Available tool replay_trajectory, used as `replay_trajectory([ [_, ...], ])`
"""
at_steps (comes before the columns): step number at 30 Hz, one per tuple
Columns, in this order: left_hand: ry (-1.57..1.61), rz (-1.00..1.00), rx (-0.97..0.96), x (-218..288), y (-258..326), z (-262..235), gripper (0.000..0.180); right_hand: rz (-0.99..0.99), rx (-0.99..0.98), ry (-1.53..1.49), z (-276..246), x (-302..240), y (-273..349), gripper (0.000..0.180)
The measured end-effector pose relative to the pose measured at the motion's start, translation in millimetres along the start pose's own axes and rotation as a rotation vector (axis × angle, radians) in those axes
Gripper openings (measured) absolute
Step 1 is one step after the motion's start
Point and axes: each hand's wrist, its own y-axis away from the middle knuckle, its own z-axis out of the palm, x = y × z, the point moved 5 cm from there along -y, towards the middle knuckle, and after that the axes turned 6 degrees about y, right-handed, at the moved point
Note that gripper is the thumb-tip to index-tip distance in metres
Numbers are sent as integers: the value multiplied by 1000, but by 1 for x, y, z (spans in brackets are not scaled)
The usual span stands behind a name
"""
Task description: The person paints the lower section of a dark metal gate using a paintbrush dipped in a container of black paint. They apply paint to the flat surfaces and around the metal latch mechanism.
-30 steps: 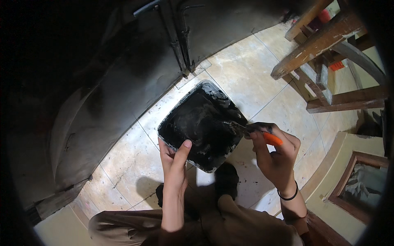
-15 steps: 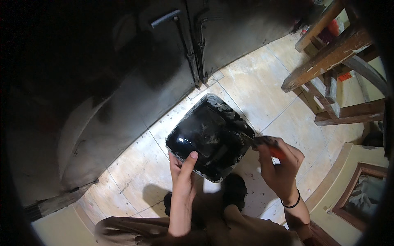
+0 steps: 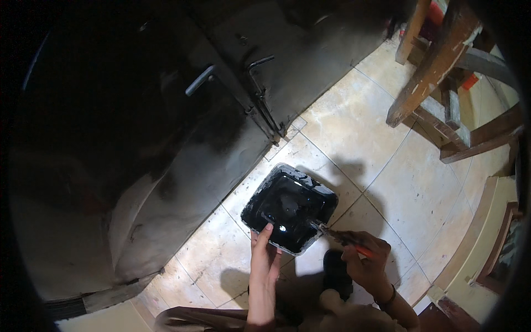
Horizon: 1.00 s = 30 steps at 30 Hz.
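Head view: a tray [image 3: 289, 207] of black paint held over a tiled floor [image 3: 354, 133].

The left hand [image 3: 265, 260] grips the tray's near edge at about 7 o'clock, thumb laid over the rim, fingers closed beneath it. The right hand [image 3: 366, 263] is closed around a brush [image 3: 344, 238] with an orange handle; the brush tip touches the tray's rim at about 4 o'clock. The tray, square with rounded corners, sits near the picture's centre, wet and glossy inside. At 10 o'clock stands a dark metal door [image 3: 182, 110] with a lever handle and a bolt. At 2 o'clock are wooden chairs [image 3: 442, 66], well apart from the tray.
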Motion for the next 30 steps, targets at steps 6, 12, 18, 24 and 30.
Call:
replay_trajectory([
  [6,20,-95,26,-7,-12,-5,55,577,-33,-377,21,42,10,19],
  [12,55,-67,72,-3,-14,-14,56,540,156,-809,24,44,-51,27],
  [18,111,-49,102,9,-9,-29,58,106,35,-225,54,47,-124,15],
  [24,102,-19,187,17,3,-56,56,-58,221,-169,106,72,-147,15],
  [30,78,2,253,19,9,-66,58,-92,302,-277,110,60,-164,14],
])
